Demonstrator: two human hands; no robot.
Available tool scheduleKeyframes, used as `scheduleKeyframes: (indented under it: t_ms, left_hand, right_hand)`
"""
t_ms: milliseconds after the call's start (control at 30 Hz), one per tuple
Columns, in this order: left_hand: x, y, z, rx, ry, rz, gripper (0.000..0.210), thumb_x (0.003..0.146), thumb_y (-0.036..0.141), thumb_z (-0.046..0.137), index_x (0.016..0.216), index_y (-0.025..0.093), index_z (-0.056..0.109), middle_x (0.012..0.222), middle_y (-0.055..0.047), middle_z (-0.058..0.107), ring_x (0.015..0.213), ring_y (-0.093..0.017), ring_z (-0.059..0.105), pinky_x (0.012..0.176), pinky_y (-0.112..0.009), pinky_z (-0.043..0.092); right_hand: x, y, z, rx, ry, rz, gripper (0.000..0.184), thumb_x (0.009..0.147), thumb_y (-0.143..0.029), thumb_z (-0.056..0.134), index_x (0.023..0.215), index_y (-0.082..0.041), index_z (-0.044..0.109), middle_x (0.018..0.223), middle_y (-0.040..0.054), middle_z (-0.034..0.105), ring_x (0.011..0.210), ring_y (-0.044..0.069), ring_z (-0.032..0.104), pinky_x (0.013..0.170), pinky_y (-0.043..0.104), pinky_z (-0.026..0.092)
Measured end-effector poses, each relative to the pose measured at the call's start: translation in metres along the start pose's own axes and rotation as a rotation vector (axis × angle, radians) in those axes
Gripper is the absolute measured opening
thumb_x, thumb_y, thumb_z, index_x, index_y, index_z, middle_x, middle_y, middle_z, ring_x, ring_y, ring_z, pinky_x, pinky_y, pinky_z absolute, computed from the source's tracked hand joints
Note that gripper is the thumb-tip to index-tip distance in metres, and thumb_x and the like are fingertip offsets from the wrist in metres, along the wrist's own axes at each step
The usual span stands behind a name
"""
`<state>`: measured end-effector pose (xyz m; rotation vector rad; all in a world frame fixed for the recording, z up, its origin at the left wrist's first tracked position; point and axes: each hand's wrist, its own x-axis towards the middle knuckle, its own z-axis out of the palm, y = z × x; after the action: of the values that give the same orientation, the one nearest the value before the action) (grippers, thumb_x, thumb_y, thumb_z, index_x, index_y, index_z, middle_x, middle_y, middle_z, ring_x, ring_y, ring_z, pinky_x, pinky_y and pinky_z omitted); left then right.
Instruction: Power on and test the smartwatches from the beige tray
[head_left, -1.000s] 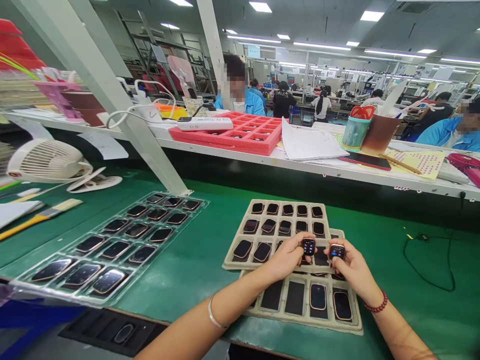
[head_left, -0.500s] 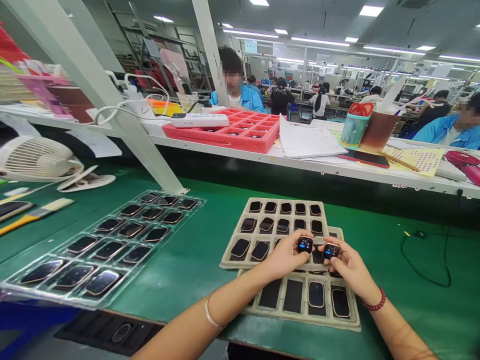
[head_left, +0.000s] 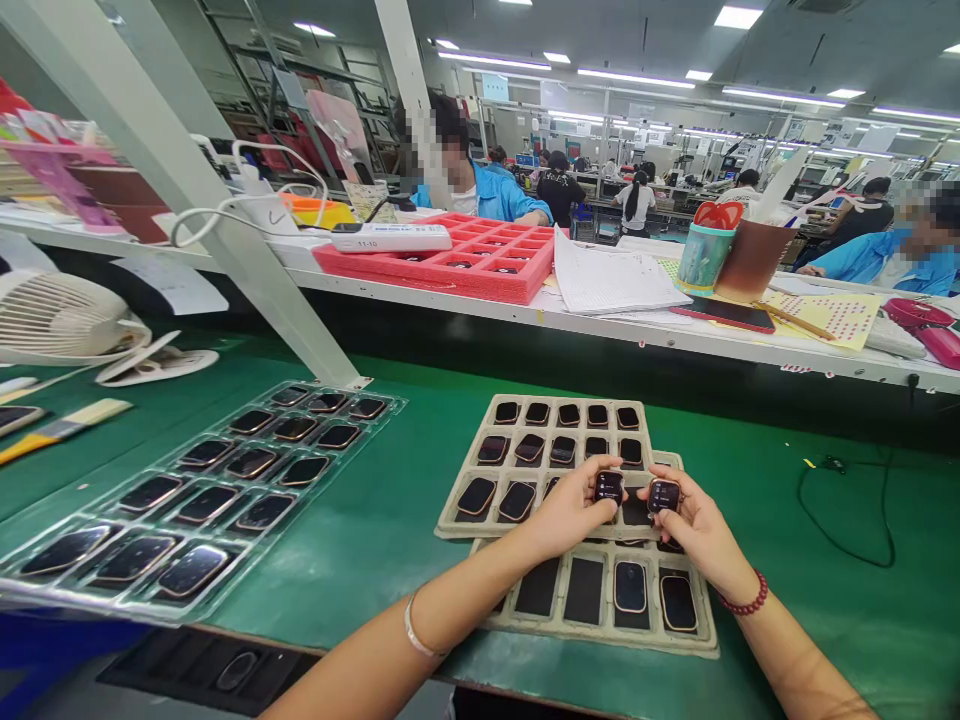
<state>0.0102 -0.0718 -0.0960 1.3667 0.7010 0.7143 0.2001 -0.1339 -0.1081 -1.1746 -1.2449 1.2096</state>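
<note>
My left hand grips a lit smartwatch by its edges, the thumb at its lower side. A second lit smartwatch is pinched in my right hand, held close beside the first. Both screens face me and show rows of small text or icons. Below the hands lies a beige moulded tray with dark watch faces in its pockets. Partly under it sits another such tray, where some pockets hold watches and others show only dark lining. My forearms hide some pockets.
On the left a clear plastic tray holds several watches. A brush and a white fan are farther left. Above the bench runs a shelf with a red foam tray, papers and a pen cup. A black cable lies right.
Both watch screens have changed from a blue-marked display to a mostly white-on-black list. My hands keep their grip in nearly the same place. The view has shifted slightly.
</note>
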Motion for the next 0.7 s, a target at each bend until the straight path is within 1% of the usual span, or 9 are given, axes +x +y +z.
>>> scheduleKeyframes:
  t_ms: [67,133,200,233,300,400,567,633,700]
  left_hand:
    - [0.0001,-0.0003,0.0004,-0.004,-0.012,0.019,0.040,0.071,0.023,0.063,0.109,0.017,0.052,0.085,-0.003,0.061,0.065,-0.010,0.058,0.062,-0.022,0.044]
    - [0.0005,-0.0007,0.0002,-0.001,-0.027,-0.009,0.030,0.079,0.032,0.053,0.102,0.014,0.056,0.078,-0.003,0.060,0.057,-0.009,0.057,0.053,-0.020,0.041]
    - [0.0009,-0.0008,-0.0002,0.016,-0.019,-0.039,0.033,0.084,0.038,0.042,0.100,0.013,0.058,0.075,-0.003,0.060,0.053,-0.009,0.056,0.045,-0.018,0.035]
    - [0.0011,-0.0008,-0.0002,0.025,-0.012,-0.045,0.033,0.084,0.037,0.042,0.102,0.014,0.057,0.076,-0.004,0.060,0.055,-0.009,0.057,0.045,-0.018,0.034]
    - [0.0013,-0.0012,0.0000,0.030,-0.001,-0.022,0.030,0.079,0.027,0.051,0.107,0.015,0.054,0.086,-0.005,0.061,0.067,-0.012,0.059,0.051,-0.018,0.040]
    - [0.0017,-0.0034,0.0006,0.016,0.005,0.036,0.045,0.066,0.008,0.057,0.110,0.017,0.051,0.098,-0.006,0.060,0.086,-0.015,0.058,0.072,-0.025,0.046]
    - [0.0016,-0.0056,0.0002,0.022,-0.033,0.024,0.047,0.066,0.003,0.049,0.112,0.015,0.050,0.090,-0.005,0.060,0.078,-0.014,0.058,0.073,-0.028,0.047]
    - [0.0010,-0.0039,0.0001,0.037,-0.036,0.042,0.050,0.066,0.002,0.051,0.114,0.016,0.049,0.092,-0.005,0.060,0.084,-0.015,0.058,0.075,-0.028,0.046]
    - [0.0004,-0.0015,0.0002,0.052,-0.026,0.038,0.049,0.067,0.005,0.054,0.114,0.017,0.049,0.093,-0.005,0.060,0.082,-0.014,0.059,0.075,-0.027,0.046]
  right_hand:
    - [0.0003,0.0010,-0.0004,-0.003,-0.014,0.021,0.040,0.078,-0.036,0.060,0.114,-0.021,0.051,0.095,0.0077,0.064,0.057,0.012,0.054,0.045,0.022,0.045]
    - [0.0007,0.0022,-0.0013,0.016,-0.019,0.044,0.033,0.083,-0.042,0.051,0.105,-0.018,0.055,0.089,0.0083,0.066,0.050,0.011,0.053,0.042,0.022,0.043]
    - [0.0009,0.0023,-0.0020,0.046,-0.014,0.044,0.036,0.087,-0.045,0.042,0.101,-0.016,0.057,0.085,0.0091,0.066,0.049,0.011,0.054,0.042,0.023,0.043]
    - [0.0009,0.0018,-0.0020,0.054,-0.010,0.037,0.035,0.087,-0.044,0.042,0.102,-0.016,0.057,0.085,0.0092,0.066,0.050,0.012,0.055,0.043,0.024,0.043]
    - [0.0009,0.0003,-0.0015,0.047,-0.002,0.021,0.031,0.085,-0.038,0.048,0.108,-0.018,0.054,0.091,0.0089,0.065,0.054,0.012,0.056,0.046,0.024,0.045]
    - [0.0006,-0.0012,0.0000,0.017,0.012,0.006,0.041,0.078,-0.026,0.058,0.117,-0.022,0.047,0.099,0.0082,0.063,0.060,0.012,0.056,0.050,0.024,0.047]
    - [-0.0005,-0.0015,0.0011,-0.009,-0.019,0.000,0.041,0.077,-0.020,0.056,0.117,-0.023,0.047,0.099,0.0073,0.063,0.060,0.011,0.055,0.050,0.023,0.047]
    - [-0.0011,-0.0022,0.0008,-0.007,-0.027,-0.007,0.041,0.077,-0.021,0.056,0.117,-0.023,0.047,0.100,0.0077,0.062,0.063,0.012,0.057,0.052,0.024,0.047]
    - [-0.0012,-0.0026,0.0001,-0.005,-0.033,-0.010,0.037,0.079,-0.025,0.055,0.116,-0.022,0.049,0.101,0.0086,0.062,0.066,0.014,0.059,0.053,0.025,0.048]
